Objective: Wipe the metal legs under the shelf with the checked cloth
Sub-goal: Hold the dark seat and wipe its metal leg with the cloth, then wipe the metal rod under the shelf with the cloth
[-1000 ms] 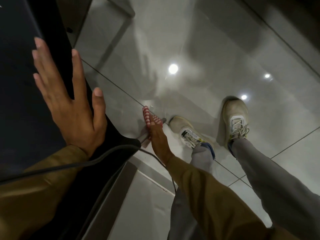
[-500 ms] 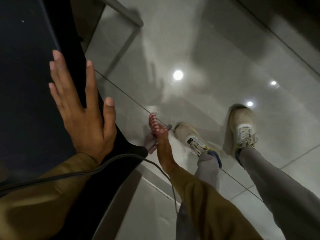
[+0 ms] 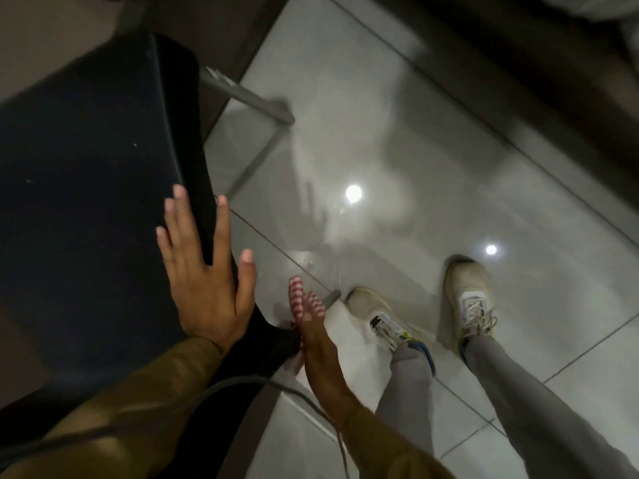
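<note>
Here, the left hand (image 3: 204, 285) lies flat, fingers spread, on the dark shelf (image 3: 86, 202) near its edge. Just beyond, the right hand (image 3: 316, 335) reaches down beside the shelf corner, closed around the checked cloth (image 3: 300, 299) low at a metal leg (image 3: 331, 296), close to the shoes (image 3: 383, 318). A farther leg (image 3: 249, 96) meets the glossy floor (image 3: 432, 167).

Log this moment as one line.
left hand flat on dark shelf | right hand holds checked cloth at near metal leg | wiping underway
</note>
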The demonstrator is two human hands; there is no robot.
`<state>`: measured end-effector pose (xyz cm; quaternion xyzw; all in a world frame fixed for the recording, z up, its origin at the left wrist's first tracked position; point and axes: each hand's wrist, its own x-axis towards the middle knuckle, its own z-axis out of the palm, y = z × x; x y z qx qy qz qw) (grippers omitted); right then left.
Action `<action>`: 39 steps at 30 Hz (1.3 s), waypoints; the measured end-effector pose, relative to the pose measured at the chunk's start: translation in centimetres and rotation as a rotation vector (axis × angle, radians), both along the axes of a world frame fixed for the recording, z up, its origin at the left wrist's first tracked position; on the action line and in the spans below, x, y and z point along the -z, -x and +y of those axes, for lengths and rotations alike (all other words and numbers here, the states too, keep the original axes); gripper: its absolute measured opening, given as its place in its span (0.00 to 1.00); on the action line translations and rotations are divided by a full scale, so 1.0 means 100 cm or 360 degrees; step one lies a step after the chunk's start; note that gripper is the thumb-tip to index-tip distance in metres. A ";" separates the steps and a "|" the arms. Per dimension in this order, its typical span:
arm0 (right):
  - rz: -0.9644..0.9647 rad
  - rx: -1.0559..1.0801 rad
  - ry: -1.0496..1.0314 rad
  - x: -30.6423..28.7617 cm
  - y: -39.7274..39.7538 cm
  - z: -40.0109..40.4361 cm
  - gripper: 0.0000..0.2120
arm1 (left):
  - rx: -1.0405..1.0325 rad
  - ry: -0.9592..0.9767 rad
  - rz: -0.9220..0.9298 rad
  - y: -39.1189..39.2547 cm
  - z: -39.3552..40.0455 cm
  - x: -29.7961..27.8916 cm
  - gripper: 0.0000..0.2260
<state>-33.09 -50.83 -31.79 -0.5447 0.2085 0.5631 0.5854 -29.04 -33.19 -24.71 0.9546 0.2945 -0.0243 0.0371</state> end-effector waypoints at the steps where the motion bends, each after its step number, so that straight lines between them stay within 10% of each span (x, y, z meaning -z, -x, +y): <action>1: -0.0102 -0.0098 -0.0032 -0.006 -0.002 -0.004 0.19 | -0.0005 0.0002 0.0009 -0.001 0.001 -0.001 0.29; 7: -0.0336 -0.0587 0.0303 0.001 -0.055 -0.006 0.32 | -0.0027 0.0057 0.0060 -0.001 0.004 -0.005 0.31; 14: 0.0243 0.0127 0.0000 0.013 -0.199 0.025 0.27 | -0.0126 0.0402 -0.0189 -0.032 0.040 -0.016 0.30; 24: -0.0582 -0.0090 0.0437 0.029 -0.339 0.137 0.22 | -0.0303 0.0584 -0.0350 -0.238 0.190 -0.008 0.31; 39: -0.1176 -0.0933 0.0411 -0.007 -0.324 0.220 0.26 | -0.0398 0.0602 -0.0246 -0.242 0.188 -0.013 0.30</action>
